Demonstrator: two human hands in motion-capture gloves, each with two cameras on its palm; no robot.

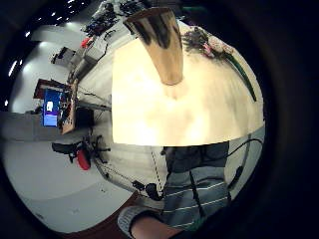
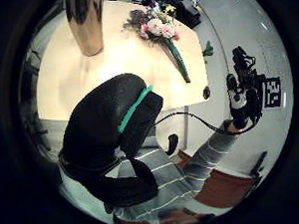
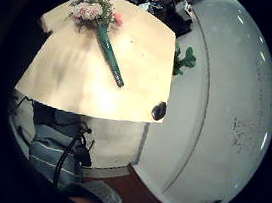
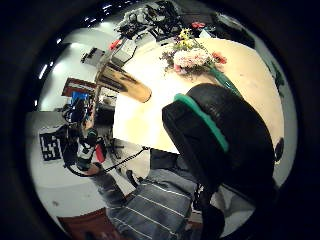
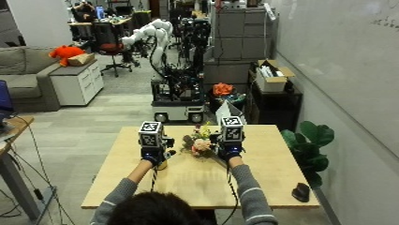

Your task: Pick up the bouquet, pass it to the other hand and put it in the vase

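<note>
A bouquet [image 5: 198, 143] of pink and yellow flowers with a long green wrapped stem lies on the wooden table [image 5: 262, 173], near its far edge. Both gloved hands are raised above the table and hold nothing. My left hand [image 5: 151, 151] hovers to the bouquet's left, my right hand [image 5: 230, 150] to its right. A shiny golden vase [image 5: 162, 165] stands upright on the table, mostly hidden behind the left hand. The palm views show the vase [image 1: 159, 45] and the bouquet [image 3: 94, 13] well apart from the palms. The left thumb [image 2: 109, 125] hangs relaxed.
A small black object [image 5: 301, 191] sits near the table's front right corner. A potted plant [image 5: 310, 140] stands on the floor to the right. A cart with robot gear [image 5: 180, 110] is just behind the far edge.
</note>
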